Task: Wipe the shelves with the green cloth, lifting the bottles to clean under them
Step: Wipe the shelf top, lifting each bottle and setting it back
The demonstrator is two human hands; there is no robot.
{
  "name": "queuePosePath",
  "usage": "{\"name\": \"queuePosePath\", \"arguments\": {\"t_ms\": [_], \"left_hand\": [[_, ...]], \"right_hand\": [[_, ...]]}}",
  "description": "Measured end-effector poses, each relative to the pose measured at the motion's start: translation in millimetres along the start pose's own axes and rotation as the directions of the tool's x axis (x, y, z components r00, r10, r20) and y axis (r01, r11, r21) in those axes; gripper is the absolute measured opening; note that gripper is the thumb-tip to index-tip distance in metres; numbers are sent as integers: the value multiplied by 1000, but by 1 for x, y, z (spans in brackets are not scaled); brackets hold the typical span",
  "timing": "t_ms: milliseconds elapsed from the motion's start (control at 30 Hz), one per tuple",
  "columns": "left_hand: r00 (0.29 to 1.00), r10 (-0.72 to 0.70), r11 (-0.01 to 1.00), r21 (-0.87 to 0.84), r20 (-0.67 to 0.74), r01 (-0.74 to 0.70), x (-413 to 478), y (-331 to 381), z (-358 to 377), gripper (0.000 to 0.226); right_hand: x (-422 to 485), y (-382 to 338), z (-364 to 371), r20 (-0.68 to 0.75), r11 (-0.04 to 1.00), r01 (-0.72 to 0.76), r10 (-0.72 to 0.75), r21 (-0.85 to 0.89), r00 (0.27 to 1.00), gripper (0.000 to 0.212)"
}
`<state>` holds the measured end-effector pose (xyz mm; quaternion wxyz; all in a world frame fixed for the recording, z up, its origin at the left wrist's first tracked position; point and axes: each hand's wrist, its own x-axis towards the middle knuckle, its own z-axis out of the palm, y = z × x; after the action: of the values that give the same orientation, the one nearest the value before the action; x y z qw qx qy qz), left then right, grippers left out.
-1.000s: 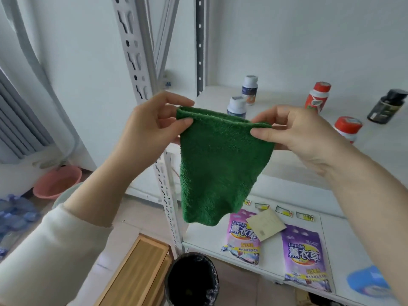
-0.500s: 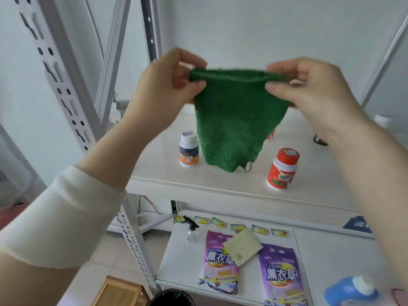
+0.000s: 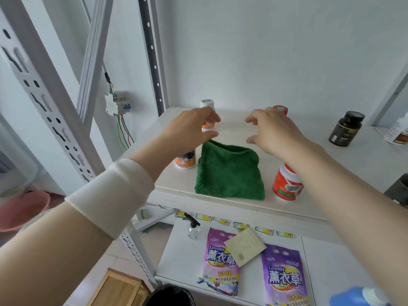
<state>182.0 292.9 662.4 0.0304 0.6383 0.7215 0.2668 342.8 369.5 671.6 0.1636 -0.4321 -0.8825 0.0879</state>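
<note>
Head view: green cloth laid on the upper shelf, both hands open above it

Head camera looked down on a white metal rack. The green cloth point(image 3: 229, 173) lay folded and flat on the upper shelf point(image 3: 331, 173), close to its front edge and towards the left end, placed where wiping could begin. The left hand point(image 3: 189, 127) hovered just above the cloth's back left corner, fingers spread and gripping nothing; whether the thumb touched the fabric could not be told. The right hand point(image 3: 271, 131) hung above the cloth's back right side, also open and empty. Both seemed poised either to press the cloth down or to lift a bottle.

Five bottles were counted on this shelf, plus part of one more container at the right edge of the frame. An orange-labelled bottle point(image 3: 185, 161) stood just left of the cloth, and a white-capped bottle point(image 3: 207, 107) stood behind the left hand. A red bottle point(image 3: 287, 184) stood just right of the cloth, a red-capped bottle point(image 3: 280, 109) behind the right hand, and a dark bottle point(image 3: 346, 129) well apart towards the right.

The lower shelf point(image 3: 181, 257) held two purple detergent bags point(image 3: 220, 261), one small spray bottle point(image 3: 193, 226) and one card.
</note>
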Motion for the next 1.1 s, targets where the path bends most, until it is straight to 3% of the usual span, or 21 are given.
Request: {"name": "queuePosePath", "arguments": {"t_ms": [100,233,367,567,667,767,867,1000,1100], "left_hand": [[997,25,996,-79,-79,-31,-3,-12,-8,24],[996,-49,936,-352,-79,18,-25,-36,-5,17],[988,25,933,-352,-154,-78,-34,-49,2,22],[967,189,873,-422,-170,-245,-21,-65,8,18],[971,146,872,-440,-188,-216,-16,-78,8,27],[995,90,897,-429,-49,-102,-15,-87,9,33],[996,91,897,-433,-18,-90,-18,-88,12,32],[990,138,887,-444,-6,-127,-26,-83,14,38],[987,161,883,-445,-20,-153,-29,-84,17,35]], "right_hand": [[-10,-17,9,-36,999,42,-41,29,999,41],[-31,-29,47,106,999,-27,22,47,994,42],[-33,-26,91,242,985,-125,150,-118,959,59],[-28,-18,110,239,972,-103,153,-212,959,60],[-25,-21,109,238,974,-47,100,-220,966,64],[-22,-23,110,270,979,17,39,-203,962,74],[5,-6,113,263,983,-65,109,-171,959,56],[70,17,122,211,943,-282,316,-176,925,53],[82,11,127,218,944,-295,322,-148,921,51]]}}
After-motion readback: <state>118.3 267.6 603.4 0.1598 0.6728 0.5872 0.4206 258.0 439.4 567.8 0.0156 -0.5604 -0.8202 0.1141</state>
